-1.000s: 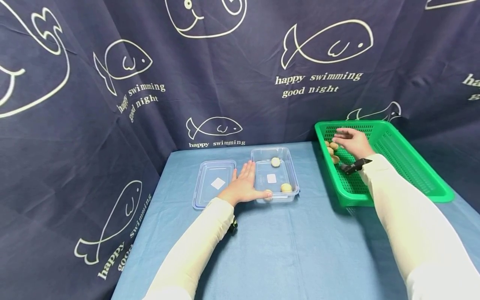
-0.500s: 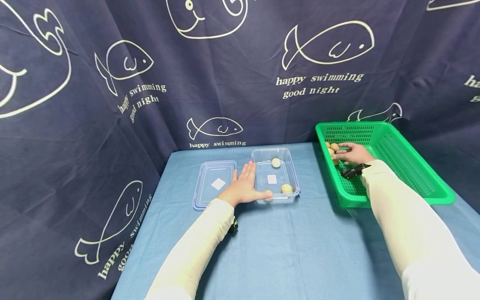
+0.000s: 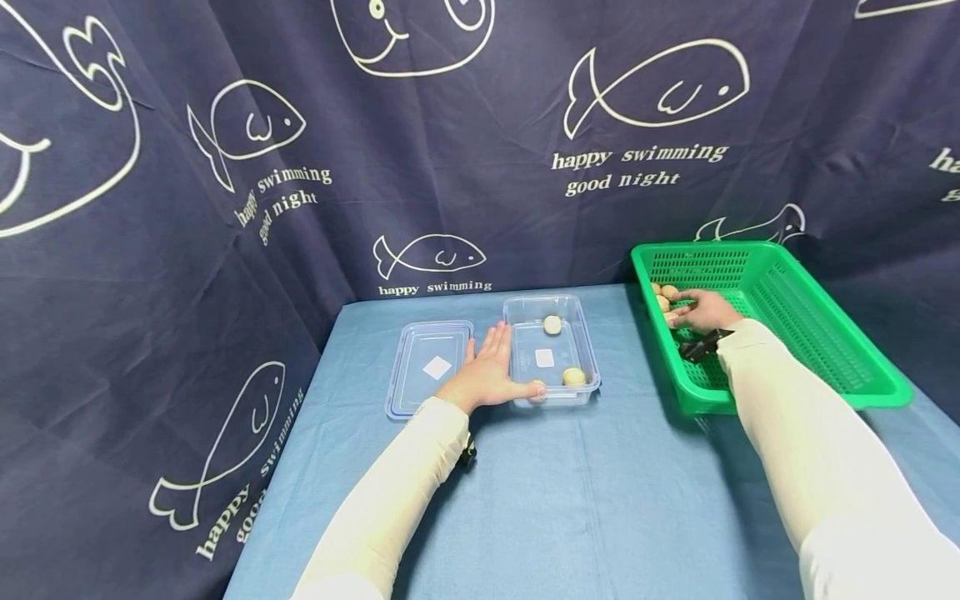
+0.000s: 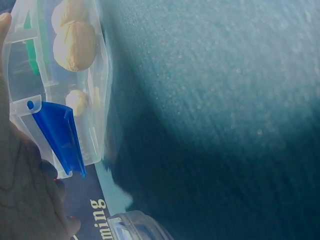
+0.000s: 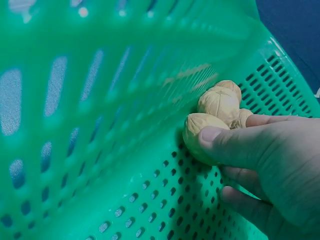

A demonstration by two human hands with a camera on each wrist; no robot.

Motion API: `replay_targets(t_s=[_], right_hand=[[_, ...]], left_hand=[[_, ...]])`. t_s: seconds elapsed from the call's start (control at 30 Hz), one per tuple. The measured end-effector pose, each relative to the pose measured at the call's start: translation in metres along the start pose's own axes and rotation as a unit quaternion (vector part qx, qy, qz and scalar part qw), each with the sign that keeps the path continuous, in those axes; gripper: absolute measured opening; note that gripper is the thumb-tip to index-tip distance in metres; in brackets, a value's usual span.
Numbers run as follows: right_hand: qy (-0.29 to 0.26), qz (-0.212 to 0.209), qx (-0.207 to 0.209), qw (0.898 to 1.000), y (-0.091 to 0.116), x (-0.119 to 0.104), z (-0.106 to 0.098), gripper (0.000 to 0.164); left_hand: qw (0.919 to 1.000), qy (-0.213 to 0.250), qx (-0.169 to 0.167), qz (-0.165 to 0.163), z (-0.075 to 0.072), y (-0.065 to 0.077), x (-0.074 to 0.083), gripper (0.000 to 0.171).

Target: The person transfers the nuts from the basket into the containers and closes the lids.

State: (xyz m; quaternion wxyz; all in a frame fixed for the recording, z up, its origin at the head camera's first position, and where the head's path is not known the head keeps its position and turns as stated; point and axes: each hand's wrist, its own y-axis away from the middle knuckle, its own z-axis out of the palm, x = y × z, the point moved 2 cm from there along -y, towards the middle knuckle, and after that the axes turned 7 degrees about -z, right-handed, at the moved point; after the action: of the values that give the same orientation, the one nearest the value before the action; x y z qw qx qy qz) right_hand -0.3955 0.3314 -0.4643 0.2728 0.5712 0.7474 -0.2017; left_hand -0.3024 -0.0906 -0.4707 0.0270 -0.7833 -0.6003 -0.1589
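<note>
"Down into the green plastic basket [image 3: 832,333] came the right hand [image 3: 705,311]; a second earlier it hovered above the walnuts [image 5: 218,105] there."

"And the left hand [image 3: 483,379]?"

"Unmoved: fingers straight and spread along the left side of the clear plastic container [image 3: 582,342], thumb over its near rim."

"What did the right one hold?"

"Its thumb lay on the nearest walnut [image 5: 192,135], fingers curled about the back. How firm that pinch was, I couldn't tell."

"How was such a grip best made?"

"Across the widest part, I thought, thumb and fingertips opposed, then drawn rightward before lifting, since the others crowded close behind and could have rolled."

"Where was that walnut, exactly?"

"Between the right hand's thumb and fingers, near the basket's left wall, and well apart from the left hand, which was off to its left across the worktop [image 3: 637,483]. Three more walnuts [image 3: 573,377] lay inside the container, two of them by its near wall."
</note>
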Motion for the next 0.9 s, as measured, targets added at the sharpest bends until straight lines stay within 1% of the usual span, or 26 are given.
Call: replay_targets(t_s=[0.07, 0.23, 0.4, 0.57, 0.63, 0.9], right_hand=[[-0.006, 0.003, -0.002, 1.000, 0.000, 0.000, -0.001, 0.071], [-0.016, 0.007, 0.000, 1.000, 0.000, -0.003, -0.005, 0.070], [-0.008, 0.000, 0.028, 1.000, 0.002, -0.008, -0.014, 0.068], [-0.028, -0.013, 0.053, 0.998, 0.006, -0.016, -0.019, 0.067], [-0.038, -0.017, 0.058, 0.997, 0.007, -0.021, -0.021, 0.067], [-0.046, -0.025, 0.085, 0.995, 0.010, -0.043, -0.027, 0.064]], left_hand=[[1.0000, -0.001, -0.001, 0.001, 0.000, 0.000, 0.001, 0.135], [0.9999, 0.000, 0.009, 0.008, -0.002, 0.002, 0.003, 0.134], [0.9998, 0.005, 0.017, 0.013, -0.003, 0.003, 0.003, 0.135], [0.9998, 0.008, 0.014, 0.013, 0.000, 0.003, 0.002, 0.134], [0.9998, 0.009, 0.013, 0.010, 0.001, 0.002, 0.002, 0.134], [1.0000, -0.002, 0.001, -0.005, 0.003, -0.001, 0.001, 0.135]])
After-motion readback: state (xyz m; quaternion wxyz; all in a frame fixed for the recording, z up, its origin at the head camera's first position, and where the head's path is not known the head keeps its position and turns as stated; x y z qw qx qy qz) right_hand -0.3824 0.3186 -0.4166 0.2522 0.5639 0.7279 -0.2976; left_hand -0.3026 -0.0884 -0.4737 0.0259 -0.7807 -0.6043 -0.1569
